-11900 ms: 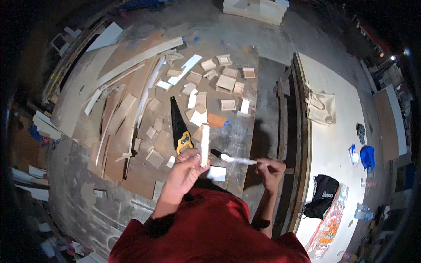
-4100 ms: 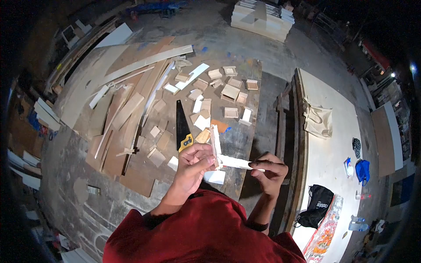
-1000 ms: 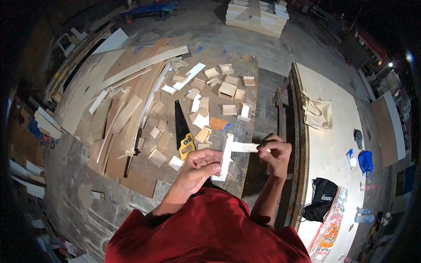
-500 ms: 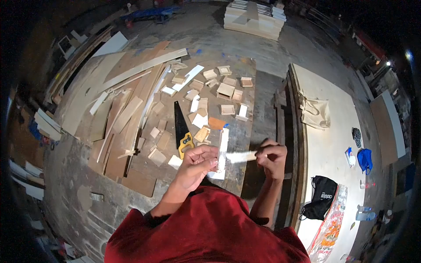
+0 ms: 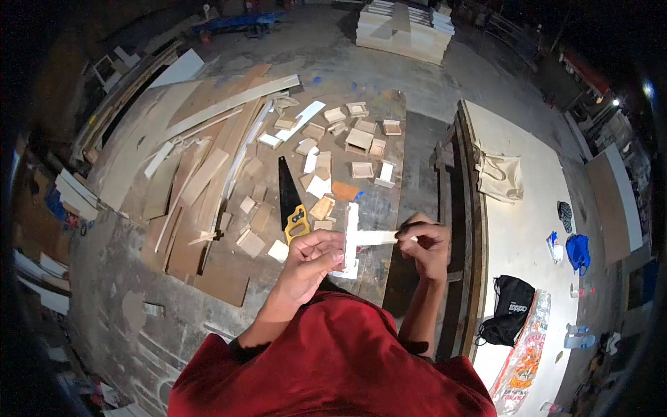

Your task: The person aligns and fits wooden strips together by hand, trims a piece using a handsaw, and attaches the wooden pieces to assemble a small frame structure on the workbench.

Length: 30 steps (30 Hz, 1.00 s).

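Note:
My left hand (image 5: 309, 267) grips a narrow pale wooden piece (image 5: 351, 233), which stands upright in the view with a whitish edge. Between thumb and fingers, my right hand (image 5: 425, 249) pinches a thin pale stick (image 5: 379, 238) that reaches left to the wooden piece. Its far end meets or overlaps the middle of that piece; exact contact is too bright to tell. Just beyond my left hand lies a handsaw (image 5: 289, 194) with a yellow and black handle. A white block (image 5: 345, 270) sits below the held piece, partly covered.
Small wooden boxes (image 5: 359, 141) and offcuts are scattered over the work table (image 5: 385, 201). Long boards (image 5: 205, 177) lie at its left. On the pale panel stack (image 5: 549, 174) at right are a cloth bag (image 5: 500, 177), a black drawstring bag (image 5: 509, 309) and a blue item (image 5: 578, 254).
Both hands still hold their pieces. Since a second ago, the wooden piece has shifted slightly left and the stick has moved left and slightly down. Earlier, the stick was near the piece's lower end.

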Each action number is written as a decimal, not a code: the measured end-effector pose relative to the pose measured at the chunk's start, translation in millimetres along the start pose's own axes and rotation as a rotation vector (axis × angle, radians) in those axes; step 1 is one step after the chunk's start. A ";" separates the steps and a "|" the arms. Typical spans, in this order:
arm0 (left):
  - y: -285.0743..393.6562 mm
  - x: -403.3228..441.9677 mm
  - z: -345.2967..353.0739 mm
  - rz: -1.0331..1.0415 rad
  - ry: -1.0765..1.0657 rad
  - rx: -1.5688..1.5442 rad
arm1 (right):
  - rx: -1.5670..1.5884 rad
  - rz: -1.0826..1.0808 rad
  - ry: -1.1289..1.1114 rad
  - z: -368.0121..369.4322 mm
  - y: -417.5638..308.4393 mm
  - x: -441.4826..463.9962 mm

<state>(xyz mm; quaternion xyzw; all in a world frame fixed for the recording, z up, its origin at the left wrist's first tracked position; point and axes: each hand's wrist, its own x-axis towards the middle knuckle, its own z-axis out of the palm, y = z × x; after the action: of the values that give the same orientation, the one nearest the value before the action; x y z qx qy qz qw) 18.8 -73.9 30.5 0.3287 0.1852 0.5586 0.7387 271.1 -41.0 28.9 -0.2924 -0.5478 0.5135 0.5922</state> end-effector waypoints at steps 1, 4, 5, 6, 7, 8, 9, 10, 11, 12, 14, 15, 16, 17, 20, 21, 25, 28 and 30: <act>-0.1 -0.9 -1.4 -0.002 0.018 -0.008 | -0.114 -0.083 -0.093 -1.6 3.2 3.4; 1.0 -2.0 -5.2 0.011 0.075 -0.011 | -0.056 -0.005 -0.258 3.1 2.5 2.0; 1.4 -1.8 -5.4 0.018 0.078 -0.012 | -0.033 0.000 -0.271 2.4 5.7 2.0; 1.5 -1.5 -5.3 0.019 0.087 -0.012 | -0.032 0.001 -0.276 1.6 6.2 4.2; 1.3 -1.9 -5.7 0.016 0.095 -0.012 | 0.021 0.016 -0.261 1.2 6.9 5.6; 2.1 -2.6 -4.5 0.012 0.099 -0.012 | 0.074 0.033 -0.242 0.4 7.8 6.2; 3.5 -4.1 -2.3 0.017 0.116 -0.015 | 0.129 -0.041 -0.199 5.5 12.3 9.8; 4.0 -5.6 -1.3 0.020 0.135 -0.019 | 0.132 -0.034 -0.194 10.3 11.4 13.9; 3.8 -7.1 -2.2 0.014 0.140 -0.020 | 0.073 -0.011 -0.160 15.4 7.4 18.2; 4.3 -7.3 -3.8 0.020 0.126 -0.021 | 0.012 0.007 -0.131 19.7 5.0 21.1; 5.9 -8.1 -7.1 0.039 0.119 -0.023 | 0.022 -0.013 -0.171 21.6 7.8 23.0; 6.3 -10.5 -9.0 0.037 0.142 -0.024 | 0.032 0.047 -0.220 18.5 11.7 20.6; 5.6 -13.3 -10.9 0.031 0.167 -0.028 | 0.041 0.113 -0.266 16.6 16.3 18.4; 3.8 -15.2 -12.7 0.028 0.179 -0.033 | 0.018 0.095 -0.287 15.3 21.8 17.4; 0.4 -17.4 -17.9 0.060 0.230 -0.088 | -0.010 0.123 -0.347 8.7 30.9 12.5; 0.3 -18.1 -18.2 0.062 0.277 -0.081 | -0.008 0.136 -0.352 6.9 32.4 11.6; 7.5 -25.5 -24.9 0.116 0.374 -0.075 | -0.041 0.216 -0.329 -11.0 49.7 3.2; 17.6 -37.6 -38.1 0.175 0.446 -0.041 | -0.044 0.398 -0.147 -34.8 85.5 -4.4; 24.9 -48.6 -48.5 0.180 0.496 -0.030 | -0.355 0.488 0.084 -43.8 112.7 -3.6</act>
<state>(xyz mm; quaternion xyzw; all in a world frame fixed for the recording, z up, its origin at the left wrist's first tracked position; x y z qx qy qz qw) -44.8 -102.5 8.4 0.1858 0.3225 0.6882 0.6227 280.7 -0.8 -84.8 -0.5353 -0.5176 0.5242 0.4131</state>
